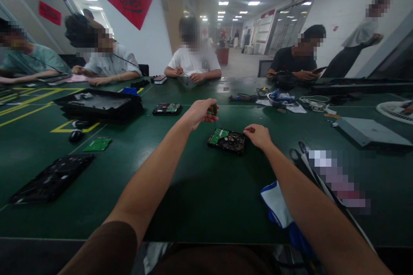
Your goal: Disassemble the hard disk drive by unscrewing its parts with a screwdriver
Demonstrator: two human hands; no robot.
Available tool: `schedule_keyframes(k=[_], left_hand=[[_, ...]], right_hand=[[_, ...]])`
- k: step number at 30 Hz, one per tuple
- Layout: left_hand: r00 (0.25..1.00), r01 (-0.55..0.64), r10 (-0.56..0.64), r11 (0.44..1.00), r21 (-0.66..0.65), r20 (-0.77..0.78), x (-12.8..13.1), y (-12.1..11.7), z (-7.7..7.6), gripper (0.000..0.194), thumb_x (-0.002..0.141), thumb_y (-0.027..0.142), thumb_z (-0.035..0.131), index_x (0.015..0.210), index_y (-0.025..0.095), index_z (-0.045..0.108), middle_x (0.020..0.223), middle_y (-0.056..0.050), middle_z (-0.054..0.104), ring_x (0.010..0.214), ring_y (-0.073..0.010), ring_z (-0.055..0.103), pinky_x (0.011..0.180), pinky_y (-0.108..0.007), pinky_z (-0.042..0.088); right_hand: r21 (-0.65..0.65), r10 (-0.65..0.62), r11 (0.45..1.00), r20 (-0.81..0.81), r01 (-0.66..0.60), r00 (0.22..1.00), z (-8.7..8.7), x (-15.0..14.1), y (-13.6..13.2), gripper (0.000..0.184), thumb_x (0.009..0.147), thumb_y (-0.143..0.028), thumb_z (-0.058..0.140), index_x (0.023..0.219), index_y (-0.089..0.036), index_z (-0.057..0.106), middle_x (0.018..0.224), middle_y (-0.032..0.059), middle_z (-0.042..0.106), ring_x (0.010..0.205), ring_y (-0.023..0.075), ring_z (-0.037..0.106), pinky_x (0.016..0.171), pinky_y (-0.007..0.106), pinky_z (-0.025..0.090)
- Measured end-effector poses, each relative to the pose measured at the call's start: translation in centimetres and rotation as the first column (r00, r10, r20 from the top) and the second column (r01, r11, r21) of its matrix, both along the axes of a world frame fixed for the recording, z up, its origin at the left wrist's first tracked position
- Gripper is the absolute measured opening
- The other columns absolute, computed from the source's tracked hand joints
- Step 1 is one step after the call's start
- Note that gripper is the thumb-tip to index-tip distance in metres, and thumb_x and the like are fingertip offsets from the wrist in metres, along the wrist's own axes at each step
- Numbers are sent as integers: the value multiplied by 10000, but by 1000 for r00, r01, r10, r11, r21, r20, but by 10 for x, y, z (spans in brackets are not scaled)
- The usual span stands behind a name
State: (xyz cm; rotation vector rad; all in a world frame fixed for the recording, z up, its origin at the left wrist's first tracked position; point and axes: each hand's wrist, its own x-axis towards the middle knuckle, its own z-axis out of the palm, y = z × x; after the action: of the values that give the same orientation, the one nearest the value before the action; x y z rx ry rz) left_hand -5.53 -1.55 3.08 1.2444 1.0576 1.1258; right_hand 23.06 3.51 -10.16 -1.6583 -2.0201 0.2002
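A hard drive (235,142) lies flat on the green table, its underside up, with a green circuit board (219,136) on its left part. My left hand (199,114) is closed around the dark handle of a screwdriver (213,110). The thin shaft points straight down at the drive's far left side; whether the tip sits in a screw is too small to tell. At the drive's right end, my right hand (259,135) has thumb and fingers pinched together on its far corner.
Another hard drive (167,108) and stacked black trays (100,102) stand farther left. Nearer are a loose green board (97,144), a mouse (76,136) and a black panel (53,178). A blue-white cloth (278,204) lies under my right forearm; a grey metal box (372,131) is right. People sit opposite.
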Motion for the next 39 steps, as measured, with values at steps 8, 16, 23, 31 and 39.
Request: schedule_keyframes(k=[8, 16, 23, 31, 39], left_hand=[[1000, 4, -4, 1000, 2, -4, -1, 2, -2, 291, 906, 384, 583, 953, 114, 681, 881, -118, 697, 634, -163, 680, 642, -307, 518], [1000, 1, 0, 1000, 4, -4, -4, 5, -4, 308, 877, 413, 605, 935, 120, 684, 884, -122, 708, 633, -174, 687, 621, -299, 520], [1000, -23, 23, 1000, 14, 7, -10, 5, -1, 322, 860, 431, 613, 914, 121, 682, 912, -123, 708, 639, -184, 693, 574, -282, 501], [998, -58, 59, 998, -16, 4, -10, 5, 1, 304, 884, 413, 592, 921, 124, 679, 837, -122, 703, 625, -184, 683, 586, -283, 492], [999, -53, 53, 999, -12, 2, -11, 4, 2, 299, 889, 407, 583, 915, 127, 682, 850, -123, 703, 632, -181, 676, 587, -283, 489]], right_hand=[[-66, -21, 997, 140, 30, 990, 5, -8, -1, 143, 882, -290, 639, 918, -205, 748, 939, 57, 734, 836, 199, 646, 736, 302, 453], [220, 235, 948, -3, -229, 972, 64, -37, -28, 145, 915, -297, 617, 933, -189, 711, 917, 57, 697, 844, 190, 616, 785, 306, 453], [35, 573, 818, 34, -574, 819, 74, -92, -59, 93, 900, -246, 650, 914, -180, 715, 882, 43, 668, 773, 154, 603, 739, 278, 446], [-38, 596, 803, 45, -595, 802, 57, -119, -62, 56, 873, -255, 698, 872, -209, 731, 915, 42, 695, 837, 182, 642, 800, 304, 474], [-37, 593, 805, 68, -592, 802, 48, -119, -57, 105, 868, -275, 681, 833, -217, 761, 910, 43, 712, 832, 192, 652, 795, 316, 468]])
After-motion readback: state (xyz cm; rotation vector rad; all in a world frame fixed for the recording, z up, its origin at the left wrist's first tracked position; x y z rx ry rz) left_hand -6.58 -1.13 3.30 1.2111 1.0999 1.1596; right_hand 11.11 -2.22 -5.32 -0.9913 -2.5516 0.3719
